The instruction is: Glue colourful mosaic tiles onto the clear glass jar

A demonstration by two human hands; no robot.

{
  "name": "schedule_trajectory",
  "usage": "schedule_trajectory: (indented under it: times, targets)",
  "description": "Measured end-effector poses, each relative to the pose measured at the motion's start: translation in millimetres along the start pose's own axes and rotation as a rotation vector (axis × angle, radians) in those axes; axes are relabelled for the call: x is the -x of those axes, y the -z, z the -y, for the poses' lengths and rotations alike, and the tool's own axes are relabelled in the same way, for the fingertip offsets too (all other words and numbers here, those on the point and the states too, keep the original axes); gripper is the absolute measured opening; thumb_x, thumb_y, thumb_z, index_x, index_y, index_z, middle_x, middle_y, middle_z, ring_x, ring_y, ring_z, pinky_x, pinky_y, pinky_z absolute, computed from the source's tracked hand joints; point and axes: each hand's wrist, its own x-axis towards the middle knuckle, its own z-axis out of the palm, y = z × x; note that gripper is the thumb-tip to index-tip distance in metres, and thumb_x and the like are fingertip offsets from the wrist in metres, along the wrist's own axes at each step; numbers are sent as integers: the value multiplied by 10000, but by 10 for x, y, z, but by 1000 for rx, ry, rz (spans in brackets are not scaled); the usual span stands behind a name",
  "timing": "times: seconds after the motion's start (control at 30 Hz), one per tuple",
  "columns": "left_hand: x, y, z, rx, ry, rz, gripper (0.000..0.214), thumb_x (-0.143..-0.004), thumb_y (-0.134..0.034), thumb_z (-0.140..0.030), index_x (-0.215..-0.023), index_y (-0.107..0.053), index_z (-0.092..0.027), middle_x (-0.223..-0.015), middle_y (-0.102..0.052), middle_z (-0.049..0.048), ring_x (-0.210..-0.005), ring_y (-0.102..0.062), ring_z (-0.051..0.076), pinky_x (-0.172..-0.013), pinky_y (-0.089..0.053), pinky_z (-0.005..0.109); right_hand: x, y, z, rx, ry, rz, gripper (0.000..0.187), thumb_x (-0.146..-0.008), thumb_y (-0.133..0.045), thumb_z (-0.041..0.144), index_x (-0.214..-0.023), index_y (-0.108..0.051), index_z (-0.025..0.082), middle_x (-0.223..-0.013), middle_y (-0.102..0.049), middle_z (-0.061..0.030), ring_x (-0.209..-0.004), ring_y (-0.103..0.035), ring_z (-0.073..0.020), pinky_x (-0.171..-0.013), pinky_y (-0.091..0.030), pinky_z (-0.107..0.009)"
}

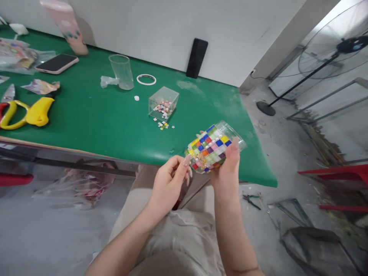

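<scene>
My right hand is wrapped round a clear plastic cup covered with rows of coloured mosaic tiles. The cup is tilted on its side over the table's front edge, its bare clear rim pointing up and right. At its tiled lower end is my left hand, fingers curled and thumb pressed in a pinch. Whatever sits between those fingertips is too small or hidden to make out. Beyond the hands stands a clear square box with small pastel pieces in it. Several loose star-like pieces lie in front of the box.
The green table also bears a clear cup, a white ring, yellow-handled scissors, a pink-edged phone, a pink tumbler and plastic bags. A black phone leans on the wall. Right stands a fan.
</scene>
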Motion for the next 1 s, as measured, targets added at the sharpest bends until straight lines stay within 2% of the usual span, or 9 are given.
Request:
schedule_trajectory:
  times: [0.1,0.37,0.5,0.63,0.87,1.0]
  targets:
    - [-16,9,-18,-10,23,14,386,-836,-527,-518,-641,-479,-189,-508,-438,-54,-426,-332,58,-399,-223,205,-6,19,-3,0,11,-42,504,-798,-492,583,-1190,-567,276,-1141,-656,-67,-1184,-553,-310,-940,-467,-522]
    - [-58,44,-10,-72,0,37,413,-856,-489,-516,-613,-429,-187,-492,-359,-67,-461,-305,68,-457,-249,211,0,6,49,101,161,-44,450,-791,-557,519,-1151,-594,251,-1177,-627,-87,-1200,-536,-309,-966,-451,-491]
    - [-71,45,6,-115,1,18,390,-842,-520,-485,-611,-422,-186,-524,-347,-73,-471,-266,66,-452,-229,213,11,-18,53,173,215,-60,500,-782,-565,536,-1141,-594,189,-1176,-621,-111,-1150,-568,-307,-956,-457,-491]
    - [-82,15,-7,-149,-6,-4,379,-843,-513,-461,-600,-413,-187,-521,-351,-75,-466,-264,66,-445,-226,214,15,-11,39,249,259,-59,496,-820,-517,538,-1161,-569,182,-1167,-615,-119,-1104,-596,-289,-951,-463,-483]
    - [-55,-41,2,-259,-140,-80,363,-878,-463,-424,-605,-399,-193,-524,-335,-71,-483,-288,74,-461,-242,215,10,46,1,406,316,-28,529,-883,-406,534,-1284,-481,198,-1193,-584,-138,-1156,-564,-313,-928,-476,-504]
    - [-23,-36,29,-253,-161,-75,355,-912,-395,-390,-612,-371,-202,-522,-340,-68,-475,-302,76,-459,-247,218,13,78,-41,455,320,-25,555,-901,-351,538,-1340,-417,204,-1186,-584,-149,-1115,-593,-315,-864,-514,-475]
